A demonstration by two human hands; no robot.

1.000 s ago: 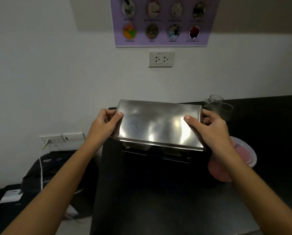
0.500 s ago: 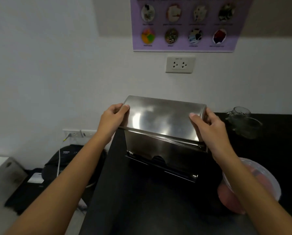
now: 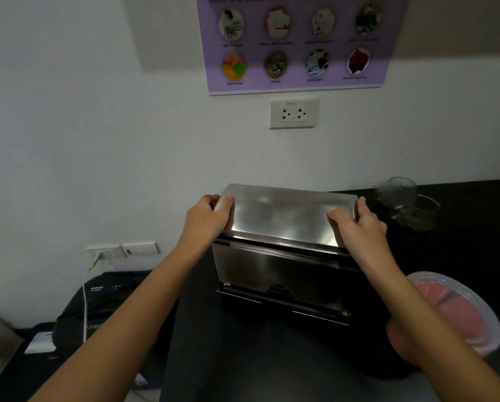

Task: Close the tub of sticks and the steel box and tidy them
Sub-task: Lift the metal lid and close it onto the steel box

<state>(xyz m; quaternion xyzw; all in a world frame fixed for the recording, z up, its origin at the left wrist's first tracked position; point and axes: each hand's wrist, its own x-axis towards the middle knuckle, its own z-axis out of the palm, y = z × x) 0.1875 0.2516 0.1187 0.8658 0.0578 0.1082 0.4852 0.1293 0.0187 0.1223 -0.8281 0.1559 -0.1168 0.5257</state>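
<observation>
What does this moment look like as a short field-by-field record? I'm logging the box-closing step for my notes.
surface: black counter against a white wall
steel box: stands on the counter, lid on top, dark gap visible under the lid's front edge
left hand: grips the lid's left end
right hand: grips the lid's right end
tub: clear lid on, pink contents, right of the box
glass mugs: back right, by the wall

Both hands are gripping the steel box [image 3: 283, 256] on the black counter [image 3: 243, 358]: the left hand [image 3: 206, 217] and right hand [image 3: 359, 224] are clasping its lid's [image 3: 286, 217] ends. A lidded pink tub [image 3: 457, 309] is sitting right of the box, glass cups [image 3: 408, 203] behind-right.
</observation>
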